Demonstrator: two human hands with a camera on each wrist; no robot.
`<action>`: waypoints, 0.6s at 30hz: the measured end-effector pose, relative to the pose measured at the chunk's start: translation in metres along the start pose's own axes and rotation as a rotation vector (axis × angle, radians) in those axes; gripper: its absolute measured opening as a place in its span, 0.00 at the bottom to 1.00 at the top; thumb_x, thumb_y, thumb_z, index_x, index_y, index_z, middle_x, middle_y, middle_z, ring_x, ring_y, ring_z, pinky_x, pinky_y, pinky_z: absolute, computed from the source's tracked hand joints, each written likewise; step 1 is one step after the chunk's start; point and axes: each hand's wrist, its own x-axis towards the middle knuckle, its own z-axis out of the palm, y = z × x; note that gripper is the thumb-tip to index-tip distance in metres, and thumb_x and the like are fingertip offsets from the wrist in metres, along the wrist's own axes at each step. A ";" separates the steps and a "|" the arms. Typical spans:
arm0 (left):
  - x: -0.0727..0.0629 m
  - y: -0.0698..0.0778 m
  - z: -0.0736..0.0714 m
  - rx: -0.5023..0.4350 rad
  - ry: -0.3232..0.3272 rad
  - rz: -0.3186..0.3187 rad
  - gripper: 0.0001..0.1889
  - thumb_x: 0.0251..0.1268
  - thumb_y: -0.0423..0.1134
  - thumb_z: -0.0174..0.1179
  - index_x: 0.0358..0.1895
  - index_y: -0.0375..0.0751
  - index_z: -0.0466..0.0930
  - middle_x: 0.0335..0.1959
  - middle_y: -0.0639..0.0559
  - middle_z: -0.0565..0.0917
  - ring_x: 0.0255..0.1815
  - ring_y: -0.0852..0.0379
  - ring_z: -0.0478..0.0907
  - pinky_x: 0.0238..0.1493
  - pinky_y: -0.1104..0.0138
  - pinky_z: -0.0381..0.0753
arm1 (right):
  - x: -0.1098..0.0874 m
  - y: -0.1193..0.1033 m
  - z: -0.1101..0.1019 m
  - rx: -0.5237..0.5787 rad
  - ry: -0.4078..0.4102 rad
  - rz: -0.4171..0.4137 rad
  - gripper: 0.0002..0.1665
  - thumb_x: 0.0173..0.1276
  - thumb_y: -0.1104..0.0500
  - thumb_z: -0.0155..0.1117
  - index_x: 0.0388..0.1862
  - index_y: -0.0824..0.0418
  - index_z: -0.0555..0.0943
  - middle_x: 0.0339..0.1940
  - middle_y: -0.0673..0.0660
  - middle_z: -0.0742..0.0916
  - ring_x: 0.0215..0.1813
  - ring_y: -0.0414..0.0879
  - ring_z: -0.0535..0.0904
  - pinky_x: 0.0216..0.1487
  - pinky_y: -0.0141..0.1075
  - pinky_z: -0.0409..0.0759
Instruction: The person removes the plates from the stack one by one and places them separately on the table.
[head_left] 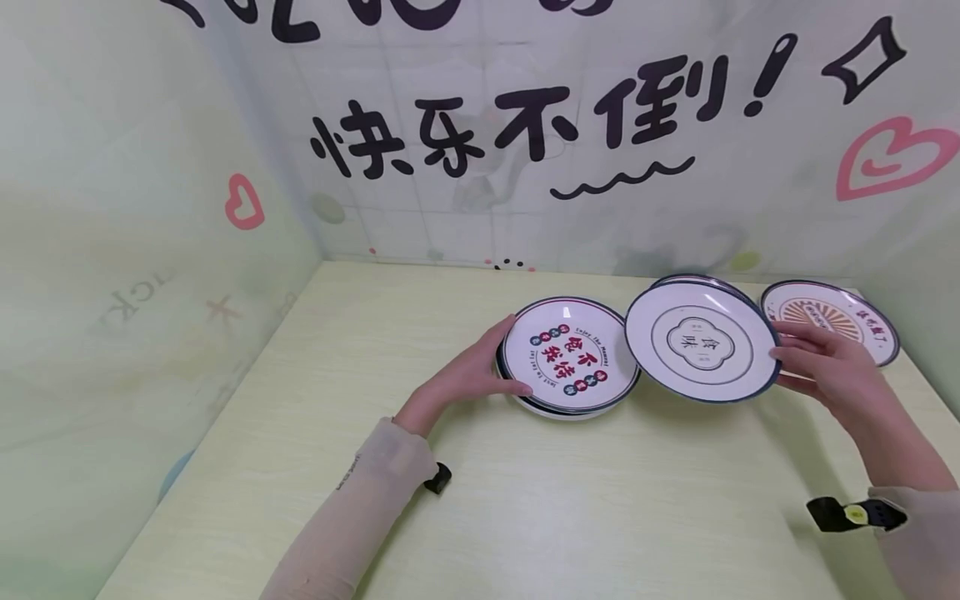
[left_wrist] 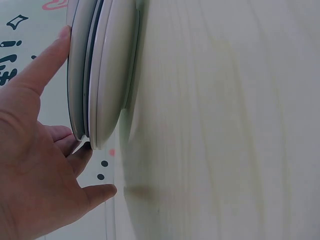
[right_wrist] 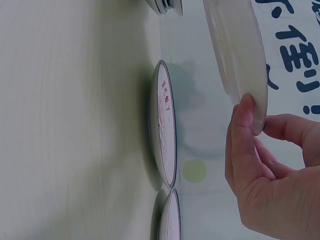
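Note:
In the head view, my left hand [head_left: 472, 367] holds the left rim of a small plate stack [head_left: 567, 354]. The top plate bears red lettering and coloured dots. The left wrist view shows the left hand [left_wrist: 45, 145] with its thumb and fingers about the stacked rims [left_wrist: 100, 75]. My right hand [head_left: 832, 362] pinches the right rim of a white, blue-edged plate [head_left: 701, 342], raised and tilted, with a flower-shaped emblem. In the right wrist view, the right hand [right_wrist: 270, 160] grips that plate [right_wrist: 245, 55] between thumb and fingers, clear of the table.
At the right rear lies a plate [head_left: 828, 321] with an orange sunburst print. Another plate's rim [head_left: 693, 277] shows behind the lifted one, its face mostly hidden. The pale wooden table [head_left: 570, 517] meets printed wall sheets [head_left: 450, 225] at the back and sides.

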 end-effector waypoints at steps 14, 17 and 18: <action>-0.004 0.004 -0.002 -0.009 0.004 -0.018 0.62 0.52 0.53 0.76 0.82 0.51 0.39 0.84 0.52 0.46 0.84 0.52 0.45 0.83 0.54 0.51 | -0.014 0.005 -0.026 0.009 0.054 -0.026 0.22 0.73 0.70 0.56 0.45 0.42 0.84 0.33 0.43 0.87 0.33 0.35 0.85 0.32 0.28 0.87; -0.005 0.004 -0.002 -0.010 0.004 -0.021 0.62 0.51 0.53 0.76 0.82 0.51 0.39 0.84 0.52 0.46 0.84 0.52 0.44 0.83 0.55 0.51 | -0.017 0.007 -0.031 -0.013 0.079 -0.016 0.21 0.73 0.69 0.58 0.45 0.41 0.83 0.33 0.42 0.87 0.33 0.35 0.84 0.32 0.27 0.86; -0.005 0.004 -0.002 -0.007 0.002 -0.021 0.62 0.52 0.53 0.76 0.82 0.51 0.38 0.84 0.52 0.45 0.84 0.52 0.44 0.83 0.55 0.51 | -0.018 0.008 -0.034 -0.024 0.088 -0.013 0.20 0.73 0.69 0.58 0.45 0.41 0.83 0.33 0.41 0.87 0.32 0.35 0.84 0.32 0.27 0.86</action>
